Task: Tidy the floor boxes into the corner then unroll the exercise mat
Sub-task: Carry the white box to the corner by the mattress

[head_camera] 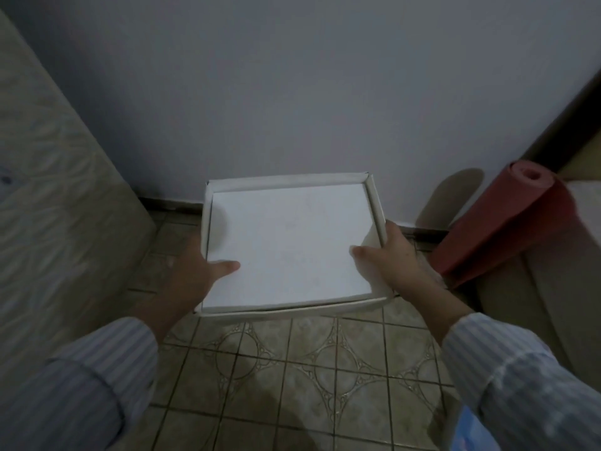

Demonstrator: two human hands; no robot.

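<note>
White cardboard box (287,245), shallow, open side up, held level over the tiled floor (292,369) in the head view, the only view. Left hand (192,271) grips its left wall, thumb laid over the rim onto the inner base, other fingers hidden beneath; right hand (390,255) mirrors it on the right wall, thumb inside, fingers wrapped outside. Two-sided grip likely keeps the flimsy tray from twisting while carried. Box sits near the far wall (292,92), between a pale patterned mattress-like surface (48,206) at left and furniture at right (the corner seems to be ahead-left, by the dark skirting). Red exercise mat (500,222), rolled, leans at far right against that furniture, apart from the box, untouched. Judgement: box-tidying step under way; unrolling not yet begun.
</note>
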